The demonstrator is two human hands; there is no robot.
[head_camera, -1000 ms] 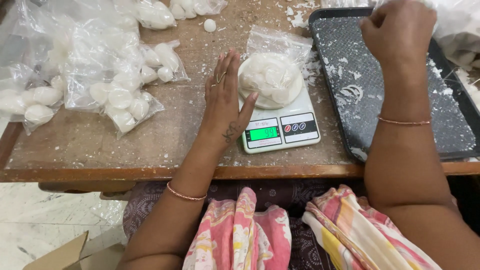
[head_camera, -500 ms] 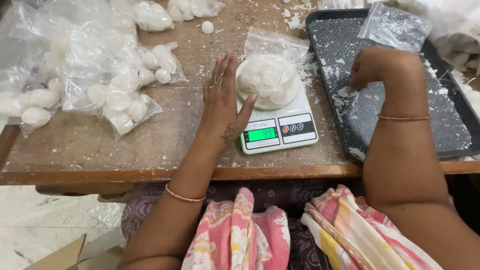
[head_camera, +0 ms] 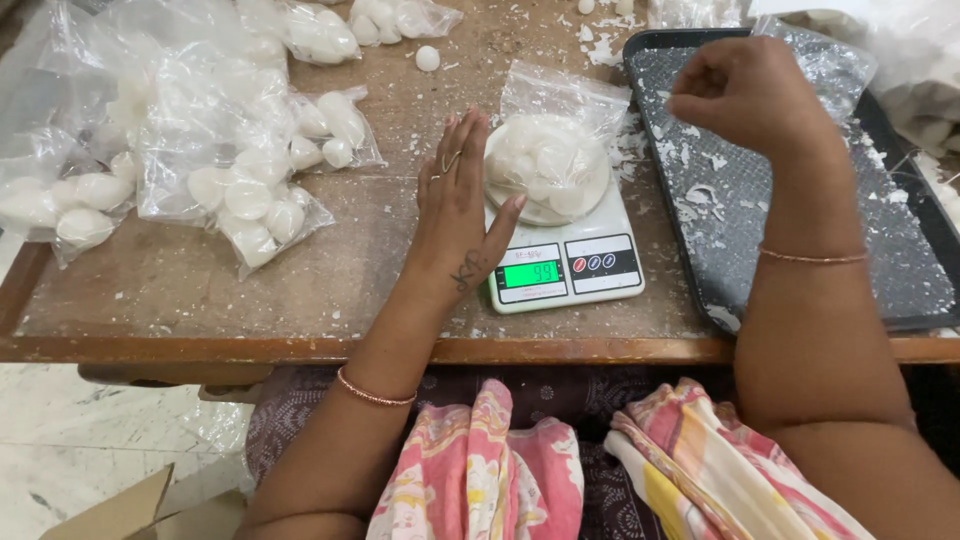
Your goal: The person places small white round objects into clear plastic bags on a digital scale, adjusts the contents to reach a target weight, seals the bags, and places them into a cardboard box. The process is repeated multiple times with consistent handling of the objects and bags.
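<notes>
A small white digital scale with a lit green display stands on the wooden table. On its round pan lies a clear plastic bag of white oval pieces. My left hand rests flat on the table just left of the scale, fingers straight, thumb against the pan's edge. My right hand hovers over the black tray, to the right of the bag, with its fingers curled shut. Whether anything is inside the fingers is hidden.
Several clear bags of white pieces lie at the left of the table, more bags at the back. A loose white ball and white crumbs lie near the tray. A cardboard box sits on the floor.
My right hand came back from the far right corner, dipped over the tray, and now sits higher and nearer the bag on the scale. My left hand stayed flat beside the scale.
</notes>
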